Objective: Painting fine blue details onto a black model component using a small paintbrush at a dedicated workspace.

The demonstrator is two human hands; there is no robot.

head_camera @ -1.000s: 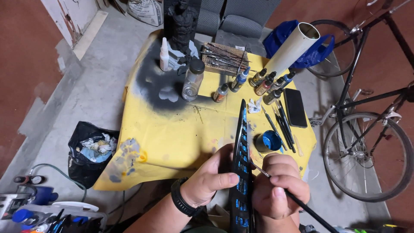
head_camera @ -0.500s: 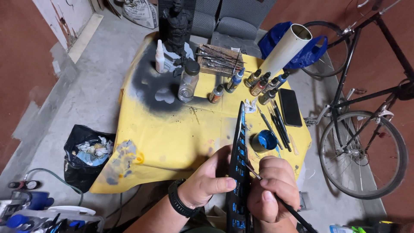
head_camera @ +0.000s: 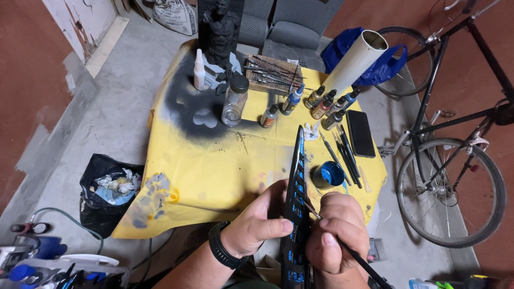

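Over the table's (head_camera: 214,176) near edge, the left hand (head_camera: 257,227) grips a black panel (head_camera: 296,203) while the right hand (head_camera: 334,235) pinches a brush (head_camera: 342,243); a slip could smear blue paint.

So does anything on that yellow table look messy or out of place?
Yes: the yellow cloth has a big black sprayed patch around the dark figure, and paint smears at its front left corner. A pale tube leans askew over the small bottles.

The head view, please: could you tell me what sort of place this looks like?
Probably a home garage or workshop used for hobby painting: a bare concrete floor, a parked bicycle, and a paint-stained yellow table with small paint bottles.
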